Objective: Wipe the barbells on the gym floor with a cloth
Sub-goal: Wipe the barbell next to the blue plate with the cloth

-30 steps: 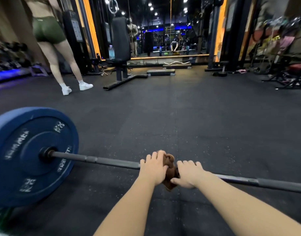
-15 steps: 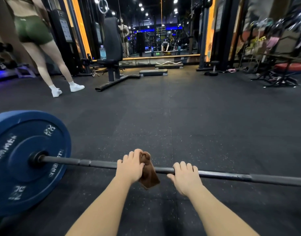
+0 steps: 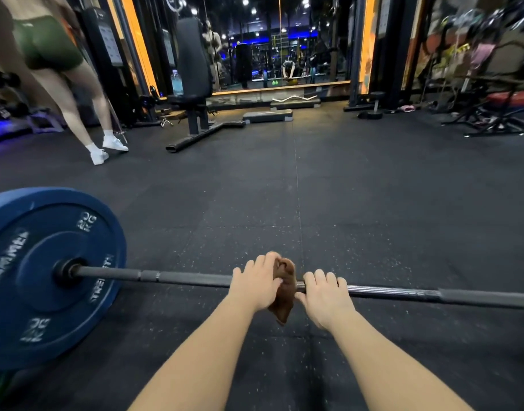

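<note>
The weight plate (image 3: 47, 277) is deep blue with faded pale-grey lettering; "20 KG" reads on its face. The bar (image 3: 195, 278) running out of the plate is dark grey, with a lighter, finely ribbed silvery stretch farther from the plate. The cloth (image 3: 284, 301) on it is rusty brown. Under the plate, the floor (image 3: 343, 203) is black, flecked with small pale specks. Beyond the plate a person wears olive-green shorts (image 3: 50, 48) and white shoes (image 3: 113, 143) — behind stand a black bench (image 3: 192, 60) and bright orange strips (image 3: 136, 40).
</note>
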Demonstrator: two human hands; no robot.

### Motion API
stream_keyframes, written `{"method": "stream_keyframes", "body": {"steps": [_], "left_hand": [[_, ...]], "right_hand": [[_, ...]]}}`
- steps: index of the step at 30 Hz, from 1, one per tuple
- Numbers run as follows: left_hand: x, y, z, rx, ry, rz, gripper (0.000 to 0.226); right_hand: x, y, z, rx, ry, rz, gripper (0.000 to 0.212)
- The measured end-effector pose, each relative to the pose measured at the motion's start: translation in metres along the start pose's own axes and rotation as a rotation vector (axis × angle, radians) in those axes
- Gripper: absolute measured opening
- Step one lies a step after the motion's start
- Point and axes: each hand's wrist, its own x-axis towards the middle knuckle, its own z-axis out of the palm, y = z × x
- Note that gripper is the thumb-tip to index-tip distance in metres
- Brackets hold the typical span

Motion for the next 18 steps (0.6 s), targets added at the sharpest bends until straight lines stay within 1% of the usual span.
{"method": "stream_keyframes", "body": {"steps": [3, 5, 7, 10, 11, 14, 17, 18], "left_hand": [[0.0, -0.033, -0.01, -0.046, -0.001, -0.107, 0.039], [-0.002, -0.054, -0.012, -0.03, 0.025, -0.155, 0.04], [-0.005, -0.063, -0.009, -0.021, 0.048, -0.164, 0.04], [-0.005, -0.057, -0.003, -0.04, 0.085, -0.166, 0.041], [-0.006, -0.053, -0.002, -0.034, 0.096, -0.169, 0.041], [-0.009, -0.044, 0.0, -0.015, 0.089, -0.168, 0.045], [-0.016, -0.034, -0.002, 0.014, 0.074, -0.092, 0.046], [-0.018, -0.031, -0.001, 0.026, 0.085, -0.061, 0.046]], "right_hand": [[0.002, 0.0, 0.009, -0.029, 0.071, 0.009, 0.044], [0.002, 0.001, 0.012, -0.035, 0.106, 0.012, 0.044], [0.001, 0.002, 0.013, -0.039, 0.152, 0.007, 0.046], [0.003, 0.005, 0.019, -0.02, 0.208, -0.013, 0.049], [0.002, 0.004, 0.015, -0.029, 0.204, -0.017, 0.049], [-0.002, 0.002, 0.008, -0.057, 0.083, -0.008, 0.041], [-0.003, 0.0, 0.006, -0.041, 0.098, -0.004, 0.046], [-0.003, 0.0, 0.004, -0.058, 0.079, -0.011, 0.046]]}}
